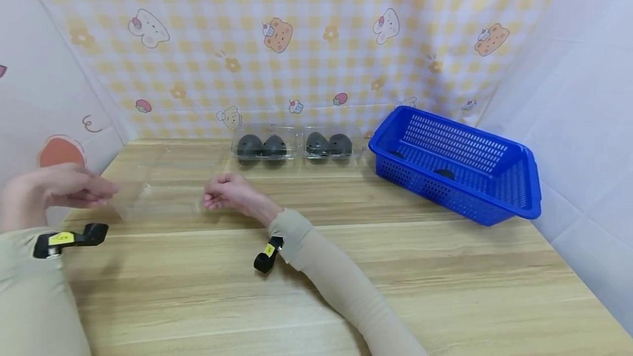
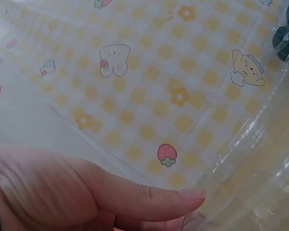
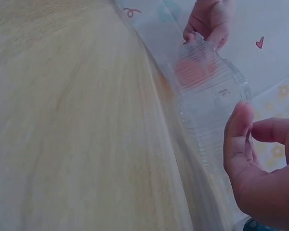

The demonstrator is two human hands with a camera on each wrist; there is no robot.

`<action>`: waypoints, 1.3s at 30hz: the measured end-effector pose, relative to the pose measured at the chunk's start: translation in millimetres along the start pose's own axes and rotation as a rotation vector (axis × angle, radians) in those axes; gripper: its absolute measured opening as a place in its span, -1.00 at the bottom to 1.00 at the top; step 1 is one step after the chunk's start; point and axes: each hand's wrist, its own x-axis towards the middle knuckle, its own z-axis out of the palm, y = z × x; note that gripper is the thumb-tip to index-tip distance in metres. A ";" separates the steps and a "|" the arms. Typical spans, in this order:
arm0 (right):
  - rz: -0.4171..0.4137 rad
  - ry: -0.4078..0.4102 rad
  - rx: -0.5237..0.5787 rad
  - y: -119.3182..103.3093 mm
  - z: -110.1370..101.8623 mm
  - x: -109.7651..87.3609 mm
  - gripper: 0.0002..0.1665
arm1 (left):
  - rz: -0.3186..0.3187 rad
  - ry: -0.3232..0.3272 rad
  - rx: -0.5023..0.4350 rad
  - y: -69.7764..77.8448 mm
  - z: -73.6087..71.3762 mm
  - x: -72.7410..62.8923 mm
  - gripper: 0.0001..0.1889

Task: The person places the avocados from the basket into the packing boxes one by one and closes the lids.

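An open, clear plastic clamshell box [image 1: 170,198] is stretched between my two hands at the left of the table. My left hand [image 1: 74,185] pinches its left edge, thumb on top in the left wrist view. At the opposite edge, my right hand [image 1: 236,195] grips the plastic between thumb and fingers. The ribbed wall of the box [image 3: 207,91] shows in the right wrist view, with both hands on it. Nothing shows inside this box, and its outline is faint in the head view.
Two lidded clear boxes, a left one [image 1: 237,150] and a right one [image 1: 357,153], stand along the back, each with two dark egg-shaped items. A blue perforated basket [image 1: 445,194] at the right holds dark items, partly hidden by its wall. A patterned curtain [image 1: 316,70] hangs behind.
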 end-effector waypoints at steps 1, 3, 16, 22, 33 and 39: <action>0.004 -0.004 -0.010 0.5 -0.6 -0.3 -0.82 | 0.003 -0.008 -0.020 -2.7 0.0 1.9 -0.83; 0.010 -0.022 -0.034 1.5 -1.6 -0.9 -0.76 | 0.014 -0.028 -0.033 -8.0 0.0 4.7 -0.80; 0.028 -0.107 -0.116 -0.8 -2.9 -10.4 -0.72 | 0.080 -0.148 -0.007 -26.5 0.7 14.4 -0.80; 0.036 -0.128 -0.151 -1.8 -5.3 -17.0 -0.72 | 0.119 -0.098 -0.010 -25.5 6.0 13.1 -0.74; 0.065 -0.119 -0.158 -2.2 -11.3 -29.4 -0.94 | 0.140 -0.065 -0.012 -23.4 13.1 16.5 -0.66; 0.076 -0.147 -0.169 -2.5 -13.4 -34.3 -0.92 | 0.167 -0.062 0.009 -24.6 19.6 17.8 -0.63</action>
